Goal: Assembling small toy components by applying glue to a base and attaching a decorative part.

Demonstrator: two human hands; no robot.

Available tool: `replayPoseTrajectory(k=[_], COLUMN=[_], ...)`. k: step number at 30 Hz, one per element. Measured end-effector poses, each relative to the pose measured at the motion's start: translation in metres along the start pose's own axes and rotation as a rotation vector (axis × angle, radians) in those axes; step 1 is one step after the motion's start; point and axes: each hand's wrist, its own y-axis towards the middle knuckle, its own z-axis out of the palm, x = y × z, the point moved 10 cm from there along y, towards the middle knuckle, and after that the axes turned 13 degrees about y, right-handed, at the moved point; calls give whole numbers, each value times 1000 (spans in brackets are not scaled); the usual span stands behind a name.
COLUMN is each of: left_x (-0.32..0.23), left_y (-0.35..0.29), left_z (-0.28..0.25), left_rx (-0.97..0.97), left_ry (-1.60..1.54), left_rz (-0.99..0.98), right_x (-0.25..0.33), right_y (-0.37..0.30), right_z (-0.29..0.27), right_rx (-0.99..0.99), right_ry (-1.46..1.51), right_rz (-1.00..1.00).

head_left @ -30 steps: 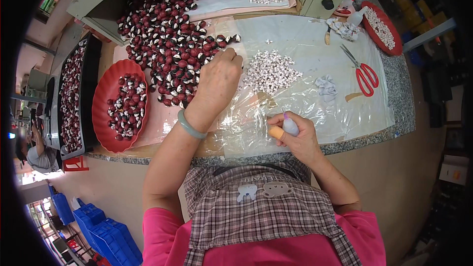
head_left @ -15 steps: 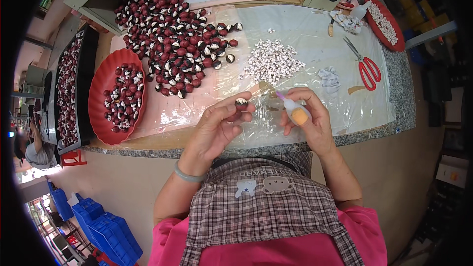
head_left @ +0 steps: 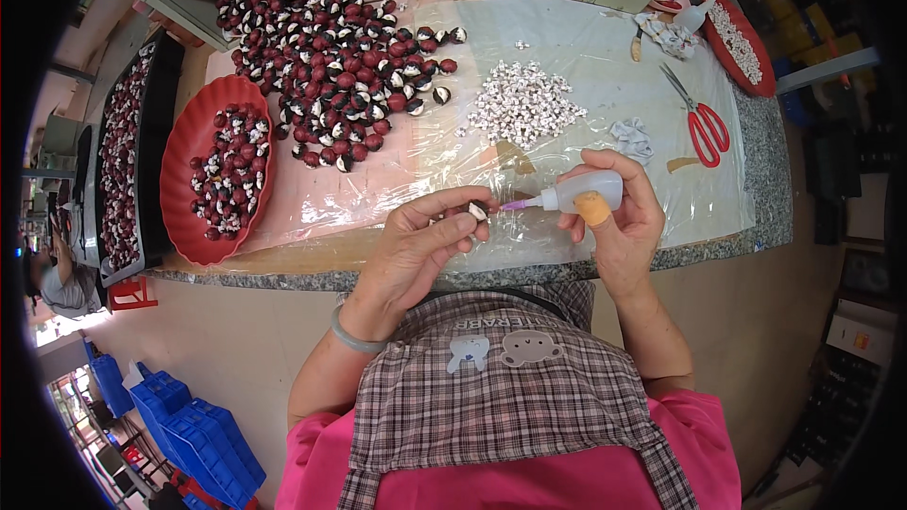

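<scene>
Between the thumb and fingers of my left hand (head_left: 420,241) is a small ball (head_left: 478,212), with black and white showing; my fingers cover the rest. My right hand (head_left: 619,227) is wrapped round a translucent white squeeze bottle (head_left: 588,192), held nearly level. Its thin purple nozzle (head_left: 515,205) points left, its tip close beside the ball; whether they touch I cannot tell. A yellow-orange covering (head_left: 593,209) wraps my right thumb. Just beyond my hands lies a heap of small white pieces with dark specks (head_left: 524,104) on the plastic-covered table (head_left: 435,170).
A large pile of dark red, black and white balls (head_left: 350,76) spreads at the back left. Left of it stands a red scalloped dish (head_left: 177,179) of similar balls with white pieces. Red-handled scissors (head_left: 709,132), crumpled white tissue (head_left: 631,140) and a red dish (head_left: 763,76) lie right.
The bottle has swung from steeply tilted to nearly level, bringing its nozzle to the ball. My left hand has turned the ball, so its white part shows at the fingertips.
</scene>
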Motion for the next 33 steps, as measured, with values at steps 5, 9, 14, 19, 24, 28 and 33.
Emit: replayPoseTrajectory(k=[5, 9, 14, 19, 24, 28, 33], left_x=[-5, -1, 2, 4, 4, 6, 8], left_y=[-1, -1, 0, 1, 0, 1, 1], left_z=[2, -3, -3, -4, -3, -3, -3], left_rx=[-20, -14, -23, -21, -21, -12, 9], left_ry=[56, 68, 77, 77, 80, 89, 81], left_rz=[64, 54, 34, 22, 12, 11, -4], right_x=[24, 31, 33, 34, 38, 47, 50], right_y=[-11, -14, -17, -17, -17, -20, -24], right_z=[14, 19, 20, 24, 30, 41, 46], right_rx=[109, 119, 103, 120, 155, 224, 267], right_ry=[-232, -377, -487, -541, -590, -679, -713], right_rz=[-249, -322, -357, -368, -405, -549, -628])
